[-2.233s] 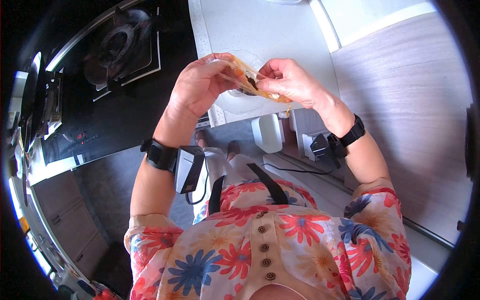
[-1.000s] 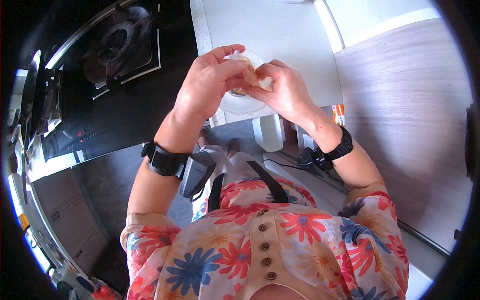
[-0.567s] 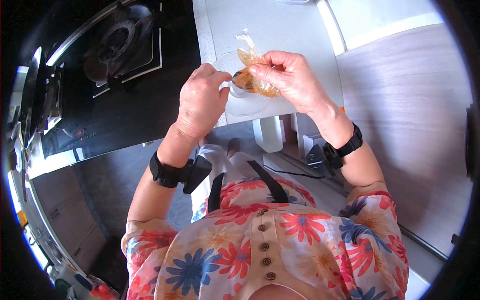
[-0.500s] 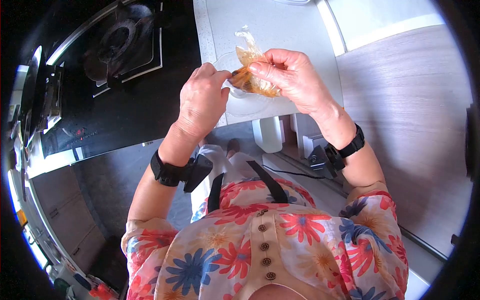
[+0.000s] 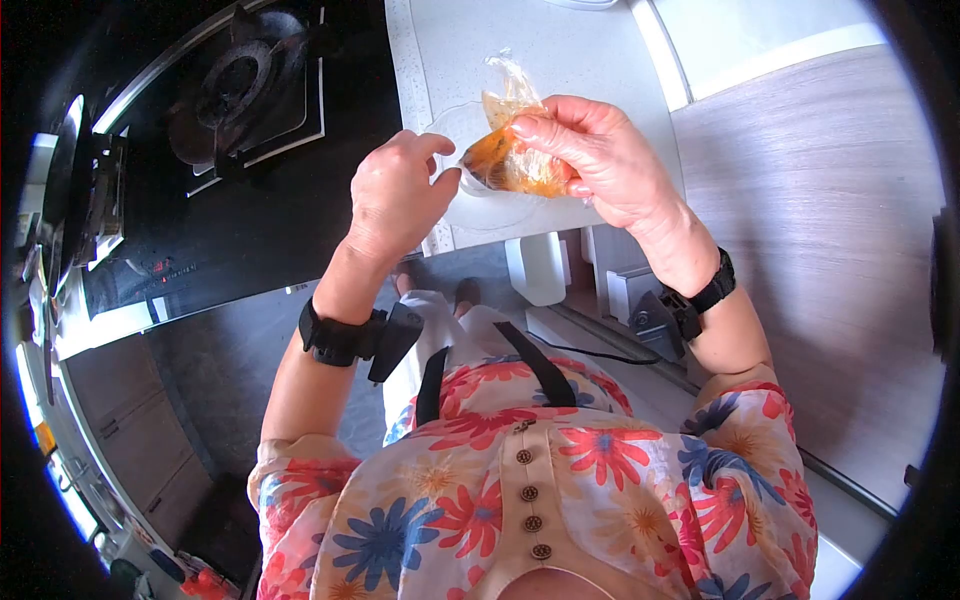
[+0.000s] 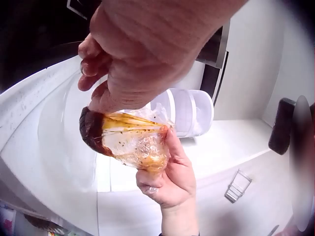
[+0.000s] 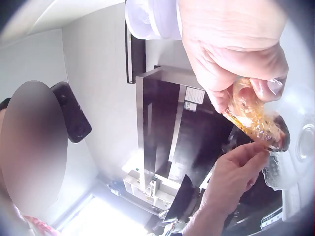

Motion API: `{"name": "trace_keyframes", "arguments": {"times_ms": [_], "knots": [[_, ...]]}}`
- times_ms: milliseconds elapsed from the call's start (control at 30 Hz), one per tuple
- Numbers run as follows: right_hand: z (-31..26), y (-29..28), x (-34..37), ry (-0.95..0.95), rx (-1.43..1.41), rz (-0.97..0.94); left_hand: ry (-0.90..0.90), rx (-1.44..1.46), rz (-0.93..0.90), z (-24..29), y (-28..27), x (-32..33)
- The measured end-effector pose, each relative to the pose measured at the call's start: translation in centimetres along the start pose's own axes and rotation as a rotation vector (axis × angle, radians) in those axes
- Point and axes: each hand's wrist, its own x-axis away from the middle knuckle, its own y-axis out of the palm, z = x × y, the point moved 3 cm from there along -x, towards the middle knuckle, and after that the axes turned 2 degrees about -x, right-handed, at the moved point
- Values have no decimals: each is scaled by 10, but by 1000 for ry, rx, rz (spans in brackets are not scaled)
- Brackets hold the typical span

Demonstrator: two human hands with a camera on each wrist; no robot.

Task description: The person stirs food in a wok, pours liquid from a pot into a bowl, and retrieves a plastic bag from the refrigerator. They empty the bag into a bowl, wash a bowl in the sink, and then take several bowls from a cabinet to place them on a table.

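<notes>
A dark, glossy piece wrapped in clear plastic smeared orange (image 5: 515, 165) hangs above a clear dish (image 5: 450, 120) on the counter. My right hand (image 5: 620, 165) pinches the plastic between thumb and fingers, its bunched end sticking up. The left hand (image 5: 395, 195) is at the dark end, thumb and forefinger apart in the head view. In the left wrist view, the left hand's (image 6: 142, 59) fingertips meet the edge of the dark piece (image 6: 92, 132), which pokes out of the wrapping. The right wrist view shows the left hand's (image 7: 231, 182) fingertips against that end.
A black gas stove (image 5: 240, 90) lies left of the white counter (image 5: 560, 60). Below the counter's edge is a white bin (image 5: 535, 268). Stacked clear containers (image 6: 199, 113) appear in the left wrist view. A wood-grain panel (image 5: 810, 200) is at right.
The wrapped piece turned from between both hands to hang from my right hand, dark end leftward. Since half a second ago, the left thumb and forefinger have spread and the right hand has shifted slightly right.
</notes>
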Motion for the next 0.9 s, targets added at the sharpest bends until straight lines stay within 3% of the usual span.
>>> {"name": "trace_keyframes", "arguments": {"times_ms": [100, 233, 333, 400, 533, 633, 900], "knots": [[1, -2, -1, 26, -5, -43, -80, -94, -125, 5, 3, -3], [-1, 1, 1, 21, -14, -6, -67, -125, -140, 7, 6, -6], [-1, 1, 1, 14, -37, -8, -102, -124, -132, 4, 10, -8], [0, 0, 2, 12, -43, 15, 24, -106, 39, 1, 11, -7], [6, -10, 0, 80, -28, -5, 19, -64, 41, -4, 6, -6], [20, -15, 0, 140, -48, 111, 8, -48, 25, -3, -2, -3], [35, -19, -8, 197, 217, 169, -91, 128, -97, 2, -20, -1]]}}
